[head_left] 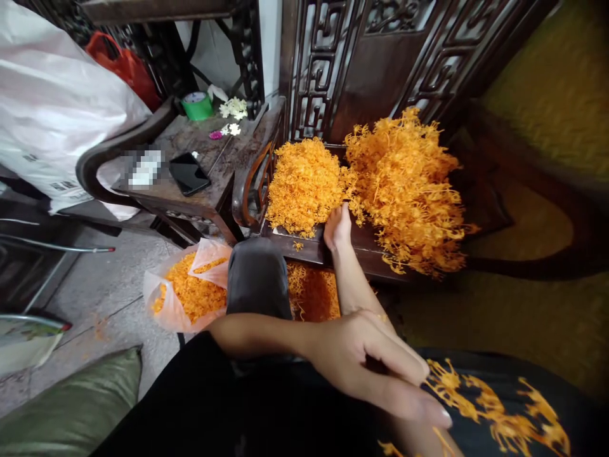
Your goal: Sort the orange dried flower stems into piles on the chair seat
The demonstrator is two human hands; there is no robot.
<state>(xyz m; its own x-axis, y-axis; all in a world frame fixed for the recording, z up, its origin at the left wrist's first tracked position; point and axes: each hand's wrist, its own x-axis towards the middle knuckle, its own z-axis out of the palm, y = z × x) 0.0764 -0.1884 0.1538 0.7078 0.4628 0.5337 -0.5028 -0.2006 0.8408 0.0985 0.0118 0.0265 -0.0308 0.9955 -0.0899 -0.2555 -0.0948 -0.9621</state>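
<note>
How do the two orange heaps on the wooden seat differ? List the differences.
The left heap is smaller and packed tight and fine; the right heap is bigger, looser, with long strands sticking out. The left heap sits wholly on the wooden seat; the right heap spills over its front edge. The right hand reaches in between them, by the left heap's edge. Both are the same orange stringy stuff.

Left hand (pixel 375 362) near the lap, fingers (pixel 413 406) loosely extended; right hand (pixel 337 227) outstretched forward, knuckles up.
</note>
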